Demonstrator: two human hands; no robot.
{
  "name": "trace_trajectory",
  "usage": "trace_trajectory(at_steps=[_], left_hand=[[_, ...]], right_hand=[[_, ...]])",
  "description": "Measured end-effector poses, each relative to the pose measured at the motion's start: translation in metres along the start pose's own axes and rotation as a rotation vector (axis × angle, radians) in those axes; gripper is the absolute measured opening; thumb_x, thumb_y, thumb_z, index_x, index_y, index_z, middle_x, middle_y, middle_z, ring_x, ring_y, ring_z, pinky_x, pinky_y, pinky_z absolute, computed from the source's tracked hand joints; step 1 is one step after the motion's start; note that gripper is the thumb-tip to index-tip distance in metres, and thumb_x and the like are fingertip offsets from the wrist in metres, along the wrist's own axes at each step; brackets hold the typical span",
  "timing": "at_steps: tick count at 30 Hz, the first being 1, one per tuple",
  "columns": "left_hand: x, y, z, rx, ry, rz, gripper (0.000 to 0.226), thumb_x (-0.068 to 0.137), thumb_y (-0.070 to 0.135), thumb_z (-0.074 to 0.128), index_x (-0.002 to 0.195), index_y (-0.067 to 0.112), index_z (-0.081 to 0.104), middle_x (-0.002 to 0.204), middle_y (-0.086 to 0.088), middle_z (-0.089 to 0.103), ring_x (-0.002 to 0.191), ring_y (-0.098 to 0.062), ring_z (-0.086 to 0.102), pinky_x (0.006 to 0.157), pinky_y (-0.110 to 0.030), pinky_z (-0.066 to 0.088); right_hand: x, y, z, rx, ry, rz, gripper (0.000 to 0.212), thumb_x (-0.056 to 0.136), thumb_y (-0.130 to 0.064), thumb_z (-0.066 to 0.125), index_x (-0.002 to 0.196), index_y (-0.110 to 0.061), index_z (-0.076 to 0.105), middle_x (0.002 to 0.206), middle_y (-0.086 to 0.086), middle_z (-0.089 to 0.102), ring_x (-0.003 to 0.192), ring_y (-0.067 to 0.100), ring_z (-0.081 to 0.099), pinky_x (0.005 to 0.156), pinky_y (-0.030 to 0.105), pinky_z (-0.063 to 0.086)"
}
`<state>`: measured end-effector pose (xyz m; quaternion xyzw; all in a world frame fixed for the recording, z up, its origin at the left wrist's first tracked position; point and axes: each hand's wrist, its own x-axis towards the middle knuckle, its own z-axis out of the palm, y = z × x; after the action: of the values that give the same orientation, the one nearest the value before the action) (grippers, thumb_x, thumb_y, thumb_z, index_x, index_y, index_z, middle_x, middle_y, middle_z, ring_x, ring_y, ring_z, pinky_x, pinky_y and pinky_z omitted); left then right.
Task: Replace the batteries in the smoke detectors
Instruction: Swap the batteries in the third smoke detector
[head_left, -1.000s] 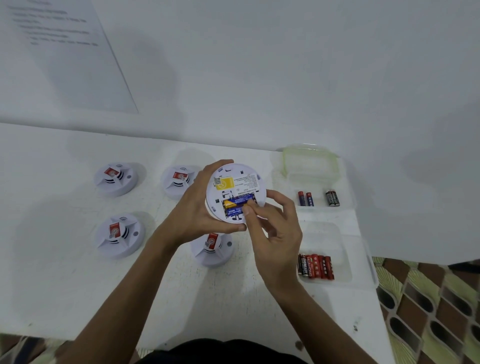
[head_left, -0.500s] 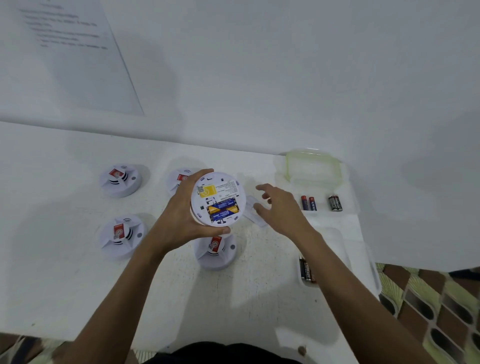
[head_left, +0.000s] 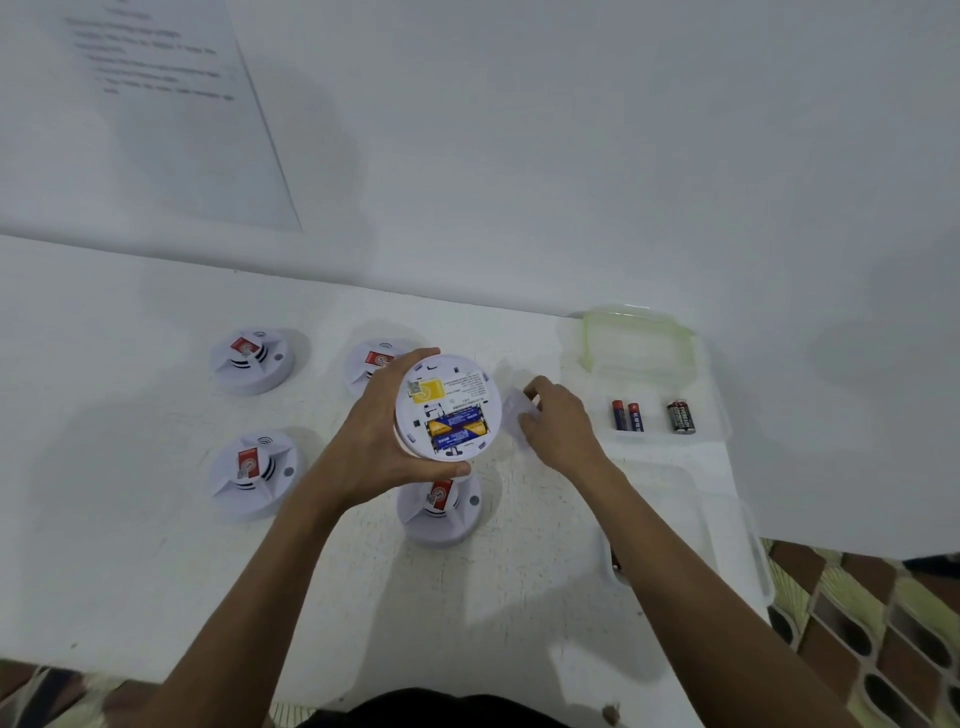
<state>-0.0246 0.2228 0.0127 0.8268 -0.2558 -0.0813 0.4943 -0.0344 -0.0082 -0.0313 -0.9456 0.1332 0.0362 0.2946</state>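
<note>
My left hand (head_left: 374, 441) grips a white smoke detector (head_left: 449, 405) above the table, its back turned up. The open compartment shows two blue-and-yellow batteries (head_left: 457, 428). Just to its right, my right hand (head_left: 561, 426) is down on the table with its fingertips and thumb pinching the small white battery cover (head_left: 511, 418). Several other detectors sit face up on the table: two at the left (head_left: 252, 358) (head_left: 252, 473), one behind my left hand (head_left: 371, 364), one below it (head_left: 441, 512).
At the right, a clear tray (head_left: 717, 415) holds two red-and-blue batteries (head_left: 628, 415) and two black ones (head_left: 680, 415); a green-rimmed lid (head_left: 634, 338) lies behind. A second clear container (head_left: 685, 519) lies nearer, partly under my right forearm. The table edge is at the right.
My right hand left the batteries in the detector, reached right and came down onto the battery cover on the table. The left hand kept holding the detector.
</note>
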Motion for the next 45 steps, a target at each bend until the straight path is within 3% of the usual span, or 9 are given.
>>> trace_trajectory(at_steps=[5,13,18,22,26,31,37,41,45], left_hand=[[0.001,-0.003,0.000,-0.010,0.002,-0.002,0.108,0.049,0.071,0.077,0.139,0.036,0.028,0.137,0.018,0.042,0.125,0.001,0.042,0.099,-0.010,0.034],[0.004,-0.003,0.001,0.000,-0.010,0.000,0.103,0.052,0.062,0.079,0.137,0.041,0.026,0.138,0.017,0.041,0.126,-0.002,0.042,0.105,-0.023,0.036],[0.004,-0.004,0.002,0.005,-0.012,0.003,0.102,0.052,0.062,0.079,0.137,0.040,0.027,0.139,0.015,0.041,0.126,-0.004,0.042,0.106,-0.025,0.036],[0.004,-0.005,0.004,0.012,-0.008,0.012,0.101,0.052,0.071,0.074,0.137,0.044,0.025,0.141,0.016,0.039,0.128,-0.005,0.040,0.107,-0.024,0.032],[0.004,-0.003,0.006,0.041,-0.003,0.045,0.100,0.054,0.071,0.073,0.137,0.045,0.024,0.139,0.022,0.037,0.128,-0.003,0.039,0.106,-0.019,0.030],[0.002,0.005,0.008,-0.008,-0.011,0.119,0.089,0.063,0.065,0.071,0.136,0.054,0.021,0.138,0.037,0.032,0.130,0.004,0.035,0.110,-0.017,0.027],[0.001,-0.001,0.011,-0.025,0.000,0.109,0.092,0.069,0.026,0.083,0.137,0.042,0.023,0.133,0.047,0.030,0.127,0.014,0.033,0.103,-0.004,0.024],[-0.001,-0.002,0.010,-0.033,-0.009,0.097,0.088,0.068,0.050,0.076,0.138,0.048,0.023,0.138,0.036,0.033,0.129,0.010,0.032,0.106,-0.006,0.023],[-0.001,-0.009,0.013,-0.056,-0.058,0.027,0.086,0.077,0.007,0.076,0.144,0.009,0.022,0.149,-0.004,0.031,0.131,0.001,0.031,0.114,-0.025,0.024]], right_hand=[[-0.014,-0.011,-0.017,0.625,0.023,0.147,0.010,0.091,-0.018,0.060,0.094,-0.011,0.054,0.090,0.010,0.059,0.077,0.018,0.054,0.064,0.028,0.044],[-0.043,-0.039,-0.060,1.451,-0.148,0.116,0.030,0.098,-0.012,0.050,0.127,-0.016,0.054,0.114,0.017,0.070,0.106,0.032,0.067,0.094,0.041,0.051],[-0.060,-0.057,-0.073,1.322,-0.102,0.119,0.027,0.085,-0.036,0.065,0.103,-0.017,0.057,0.099,0.003,0.063,0.082,0.015,0.063,0.080,0.032,0.054],[-0.070,-0.067,-0.068,1.067,-0.035,0.016,0.029,0.076,-0.030,0.078,0.091,-0.017,0.056,0.095,-0.003,0.063,0.086,0.015,0.060,0.073,0.029,0.049],[-0.079,-0.076,-0.055,0.735,0.045,-0.127,0.034,0.074,-0.032,0.083,0.096,-0.025,0.059,0.108,-0.005,0.062,0.102,0.015,0.062,0.075,0.028,0.058],[-0.084,-0.089,-0.032,0.276,0.302,-0.261,0.040,0.069,-0.049,0.081,0.099,-0.030,0.061,0.104,-0.010,0.048,0.101,0.007,0.040,0.078,0.020,0.044],[-0.086,-0.088,-0.019,0.139,0.360,-0.331,0.042,0.078,-0.048,0.073,0.112,-0.024,0.064,0.115,0.000,0.051,0.104,0.014,0.045,0.075,0.022,0.044],[-0.087,-0.086,-0.023,0.119,0.300,-0.365,0.040,0.078,-0.043,0.071,0.114,-0.025,0.065,0.116,-0.002,0.051,0.105,0.014,0.046,0.076,0.020,0.040],[-0.088,-0.085,-0.026,0.133,0.263,-0.344,0.038,0.080,-0.041,0.072,0.114,-0.026,0.065,0.115,-0.002,0.050,0.105,0.013,0.046,0.076,0.015,0.037]])
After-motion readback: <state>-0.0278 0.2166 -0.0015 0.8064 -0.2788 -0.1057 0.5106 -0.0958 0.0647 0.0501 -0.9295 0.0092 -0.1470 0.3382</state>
